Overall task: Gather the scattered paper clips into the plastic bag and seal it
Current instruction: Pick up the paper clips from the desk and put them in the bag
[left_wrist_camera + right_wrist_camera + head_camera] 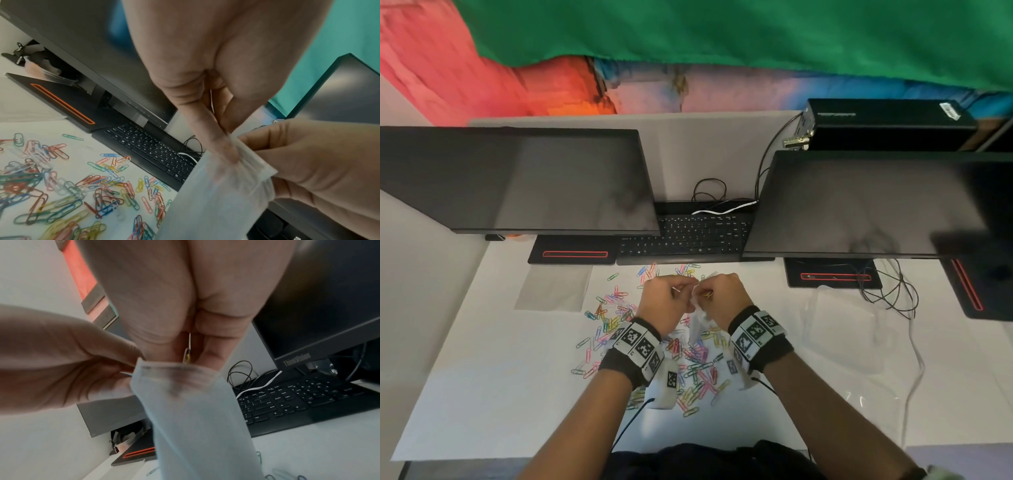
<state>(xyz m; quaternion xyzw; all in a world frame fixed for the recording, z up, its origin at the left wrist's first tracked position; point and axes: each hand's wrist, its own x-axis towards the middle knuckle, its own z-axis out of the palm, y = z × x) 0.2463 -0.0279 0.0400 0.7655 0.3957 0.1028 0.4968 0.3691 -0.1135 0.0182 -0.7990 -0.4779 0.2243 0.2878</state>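
Note:
Both hands are raised above the white table [482,394]. Between them hangs a small clear plastic bag [697,323], its mouth upward. My left hand [684,291] pinches the left edge of the bag's mouth [242,155] between thumb and fingers, with a thin pale clip [211,100] tucked in its palm. My right hand [706,294] holds the other edge of the bag's mouth [174,369] and pinches yellow and pale paper clips [188,352] just over it. Several coloured paper clips [698,373] lie scattered on the table under and around my wrists.
Two dark monitors [517,178] [859,205] stand behind, with a black keyboard [688,236] between them. A flat clear bag [553,289] lies at the left, crumpled clear plastic [839,325] at the right. Loose cables [893,291] trail by the right monitor's base.

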